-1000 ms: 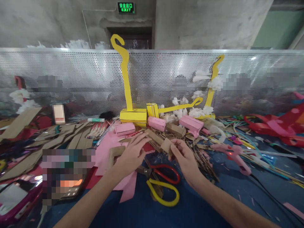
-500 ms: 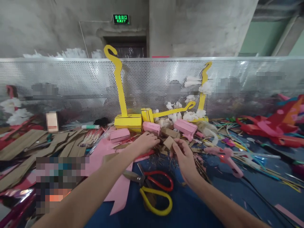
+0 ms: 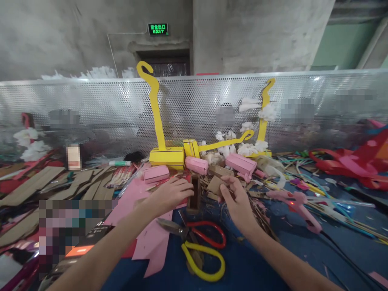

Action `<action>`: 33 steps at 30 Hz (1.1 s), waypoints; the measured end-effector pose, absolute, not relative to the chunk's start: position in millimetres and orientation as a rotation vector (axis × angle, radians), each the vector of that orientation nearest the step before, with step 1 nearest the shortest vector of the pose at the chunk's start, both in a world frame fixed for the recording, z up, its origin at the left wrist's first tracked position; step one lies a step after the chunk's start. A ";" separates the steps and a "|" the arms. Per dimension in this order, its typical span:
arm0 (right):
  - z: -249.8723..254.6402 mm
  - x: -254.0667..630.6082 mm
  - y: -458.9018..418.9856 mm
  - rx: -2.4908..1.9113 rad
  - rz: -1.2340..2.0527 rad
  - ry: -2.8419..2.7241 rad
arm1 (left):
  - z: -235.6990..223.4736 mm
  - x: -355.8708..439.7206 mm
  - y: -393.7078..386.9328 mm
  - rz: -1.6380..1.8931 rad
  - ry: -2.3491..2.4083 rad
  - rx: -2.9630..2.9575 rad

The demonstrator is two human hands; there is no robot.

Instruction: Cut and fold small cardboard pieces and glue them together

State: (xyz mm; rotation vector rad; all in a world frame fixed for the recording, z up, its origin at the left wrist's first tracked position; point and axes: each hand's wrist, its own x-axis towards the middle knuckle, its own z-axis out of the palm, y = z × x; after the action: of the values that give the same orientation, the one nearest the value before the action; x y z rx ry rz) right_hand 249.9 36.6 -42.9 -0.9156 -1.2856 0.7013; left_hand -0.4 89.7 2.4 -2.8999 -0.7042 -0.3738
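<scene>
Handling cardboard now, low over the bench (image 3: 242,262)! Pinching a card (image 3: 215,186) between thumb and fingers of the right hand (image 3: 239,204), just beside the open box (image 3: 193,205). Touching that box with the left hand (image 3: 168,197), loosely bent; can't tell whether gripping. Beyond the scissors (image 3: 183,231), all of it.

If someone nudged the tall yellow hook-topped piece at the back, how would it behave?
The yellow neck would probably sway or bend, being long, thin and flat. The whole piece is likely light, since it looks like paper or card. A push up high might tip it, though its low, wide base should help steady it.
</scene>
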 end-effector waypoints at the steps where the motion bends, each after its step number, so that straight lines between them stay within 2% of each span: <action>1: -43.3 247.9 34.7 -0.920 0.707 -1.344 | -3.0 -4.0 87.7 -0.412 -0.759 -2.891; 7: -48.3 236.1 24.8 -0.949 0.709 -1.719 | -24.1 -15.3 77.0 -0.618 -0.976 -2.977; 11: -52.1 229.8 23.0 -0.983 0.721 -1.821 | -30.8 -9.0 72.3 -0.617 -1.035 -2.985; 15: -55.7 228.8 27.5 -0.993 0.556 -1.934 | -33.4 -4.3 69.7 -0.597 -1.048 -2.987; 28: -59.9 225.5 30.5 -1.052 0.455 -1.929 | -28.7 -3.1 59.1 -0.686 -1.061 -2.980; 33: -49.7 228.3 29.4 -1.047 0.366 -1.956 | -31.5 6.5 62.5 -0.842 -1.097 -2.950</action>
State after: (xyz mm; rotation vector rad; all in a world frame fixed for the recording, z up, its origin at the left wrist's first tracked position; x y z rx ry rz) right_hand 228.3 29.4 -49.7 -1.0467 -1.9563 0.3663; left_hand 6.5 62.5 -31.5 -2.9504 -1.0971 -0.8419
